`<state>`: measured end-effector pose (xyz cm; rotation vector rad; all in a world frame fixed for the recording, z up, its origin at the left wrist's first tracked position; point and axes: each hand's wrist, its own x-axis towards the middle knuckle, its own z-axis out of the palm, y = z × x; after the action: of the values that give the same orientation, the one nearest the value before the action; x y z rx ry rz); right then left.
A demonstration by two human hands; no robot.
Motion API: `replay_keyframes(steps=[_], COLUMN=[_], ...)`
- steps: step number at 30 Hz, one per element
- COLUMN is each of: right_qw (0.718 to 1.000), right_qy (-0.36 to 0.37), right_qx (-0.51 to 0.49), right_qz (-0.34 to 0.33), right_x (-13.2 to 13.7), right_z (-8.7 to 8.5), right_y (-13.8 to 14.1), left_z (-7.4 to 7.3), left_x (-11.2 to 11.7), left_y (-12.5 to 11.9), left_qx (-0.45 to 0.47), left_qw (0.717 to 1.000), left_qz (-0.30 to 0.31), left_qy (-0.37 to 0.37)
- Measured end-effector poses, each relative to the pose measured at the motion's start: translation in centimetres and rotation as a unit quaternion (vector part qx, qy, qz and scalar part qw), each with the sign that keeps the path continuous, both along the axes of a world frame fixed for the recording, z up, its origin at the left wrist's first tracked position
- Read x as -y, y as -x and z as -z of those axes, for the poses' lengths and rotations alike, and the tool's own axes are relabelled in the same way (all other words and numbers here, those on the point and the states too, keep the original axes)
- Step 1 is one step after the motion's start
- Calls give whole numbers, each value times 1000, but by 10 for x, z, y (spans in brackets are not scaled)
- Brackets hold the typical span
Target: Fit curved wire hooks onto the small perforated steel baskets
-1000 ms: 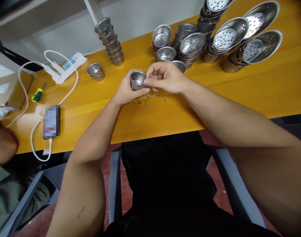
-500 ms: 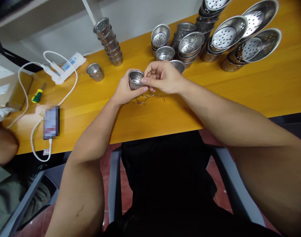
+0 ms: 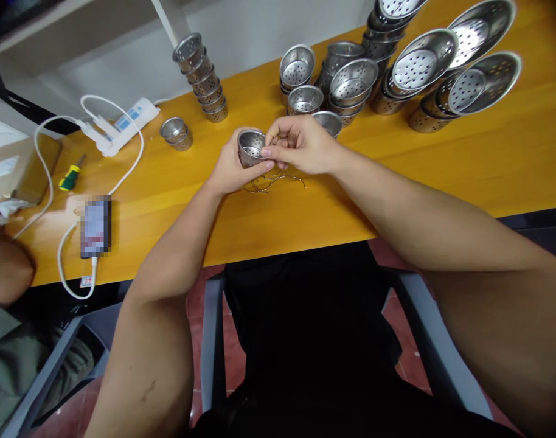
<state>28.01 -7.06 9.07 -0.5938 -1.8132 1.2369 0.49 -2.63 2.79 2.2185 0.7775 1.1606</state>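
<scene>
My left hand (image 3: 235, 165) is wrapped round a small perforated metal cup (image 3: 250, 143), its mouth tilted up toward me. At the cup's right rim, my right hand (image 3: 298, 143) is closed in a pinch, thumb against the fingers. Whatever lies between those fingertips is too small to make out. Several thin, curved wires (image 3: 278, 179) lie on the table just below both hands. Behind my right hand stand more perforated cups, among them a small one (image 3: 328, 123) partly covered by the hand.
A stack of cups (image 3: 205, 79) rises at the back, with a shorter pair (image 3: 176, 134) nearby. Larger perforated cups (image 3: 415, 70) fill the back right. A power strip (image 3: 127, 126), screwdriver (image 3: 72, 175) and cabled phone (image 3: 95, 226) lie left. Another person's arm (image 3: 6, 261) shows at the left edge.
</scene>
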Motion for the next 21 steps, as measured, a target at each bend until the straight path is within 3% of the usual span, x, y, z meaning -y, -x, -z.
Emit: replay_keyframes(steps=[6, 11, 21], right_qw=[997, 988, 980], right_qy=[-45, -83, -152], right_qx=[-18, 38, 82], right_qz=[65, 123, 99], right_x=[-7, -3, -6], right_z=[7, 2, 12], right_y=[-5, -9, -11], left_z=[11, 15, 20], left_x=[-6, -13, -22], left_y=[-3, -1, 3], left_qx=[2, 20, 36], left_qw=[999, 999, 997], left_qz=[-14, -37, -43], left_qy=[-39, -27, -55])
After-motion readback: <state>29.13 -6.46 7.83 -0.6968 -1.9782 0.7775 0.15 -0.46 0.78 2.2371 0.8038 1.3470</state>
